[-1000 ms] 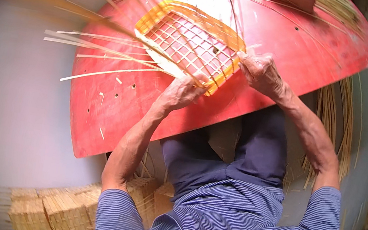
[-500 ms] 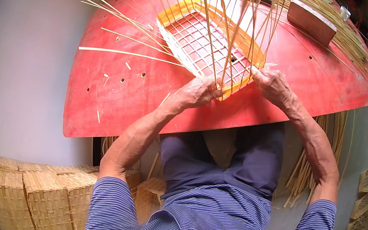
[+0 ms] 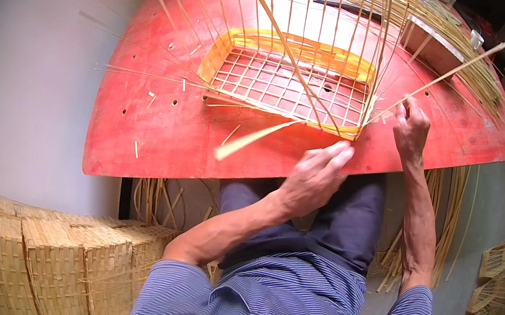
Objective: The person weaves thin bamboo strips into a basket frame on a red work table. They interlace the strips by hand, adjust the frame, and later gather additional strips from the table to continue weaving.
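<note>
A rectangular basket (image 3: 219, 58) with an orange woven rim, open gridded bottom and many upright stakes lies on a red board (image 3: 143, 112). A pale strip sticks out from its near side. My left hand (image 3: 320, 172) is just below the near right corner, fingers loosely extended and slightly blurred; I see nothing held in it. At the basket's right, my right hand (image 3: 412, 121) pinches a long bamboo strip (image 3: 472, 64) that slants up to the upper right.
A bundle of thin strips (image 3: 484, 89) lines the board's back right, beside a wooden block (image 3: 437, 51), a small white object (image 3: 476, 38) and a dark bar (image 3: 338, 4). Woven stacks (image 3: 49, 257) sit at lower left and along the right; more strips hang below the board (image 3: 455, 205).
The basket has turned and now lies crosswise. My left hand has left its rim, moving down and right; my right hand has moved right, now holding a strip.
</note>
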### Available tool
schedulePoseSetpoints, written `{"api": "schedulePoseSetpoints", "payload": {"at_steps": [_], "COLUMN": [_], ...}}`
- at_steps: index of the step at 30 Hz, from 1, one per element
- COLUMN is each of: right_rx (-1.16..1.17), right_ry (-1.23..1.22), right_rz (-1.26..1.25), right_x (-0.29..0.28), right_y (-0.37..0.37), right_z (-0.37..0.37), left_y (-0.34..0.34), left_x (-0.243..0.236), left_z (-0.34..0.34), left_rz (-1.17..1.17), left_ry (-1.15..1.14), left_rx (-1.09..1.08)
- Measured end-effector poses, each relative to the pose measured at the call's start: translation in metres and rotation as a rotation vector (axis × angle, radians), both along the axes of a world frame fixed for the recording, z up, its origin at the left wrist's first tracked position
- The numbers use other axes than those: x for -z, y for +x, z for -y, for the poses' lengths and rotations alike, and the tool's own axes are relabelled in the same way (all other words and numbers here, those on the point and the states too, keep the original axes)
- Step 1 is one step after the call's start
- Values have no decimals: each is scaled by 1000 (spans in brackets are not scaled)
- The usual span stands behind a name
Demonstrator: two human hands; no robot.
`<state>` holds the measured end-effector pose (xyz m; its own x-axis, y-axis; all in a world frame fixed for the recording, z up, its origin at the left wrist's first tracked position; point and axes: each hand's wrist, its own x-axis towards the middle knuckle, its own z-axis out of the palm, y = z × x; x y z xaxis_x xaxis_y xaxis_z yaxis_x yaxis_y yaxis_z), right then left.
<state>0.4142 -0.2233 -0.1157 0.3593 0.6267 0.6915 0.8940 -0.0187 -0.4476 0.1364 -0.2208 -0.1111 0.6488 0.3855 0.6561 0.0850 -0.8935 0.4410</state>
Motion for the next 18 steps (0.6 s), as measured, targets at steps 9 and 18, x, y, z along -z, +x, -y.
{"api": "schedulePoseSetpoints", "payload": {"at_steps": [9, 18], "right_rx": [-382, -324], "right_ry": [-287, -362], "right_rz": [-7, 112], "right_x": [6, 19], "right_y": [-129, -143], "right_z": [14, -27], "left_y": [-130, -98], "left_x": [4, 26], "left_z": [-145, -198], "left_rz": [-248, -359], "left_ry": [170, 146], "left_rx": [-531, -288]}}
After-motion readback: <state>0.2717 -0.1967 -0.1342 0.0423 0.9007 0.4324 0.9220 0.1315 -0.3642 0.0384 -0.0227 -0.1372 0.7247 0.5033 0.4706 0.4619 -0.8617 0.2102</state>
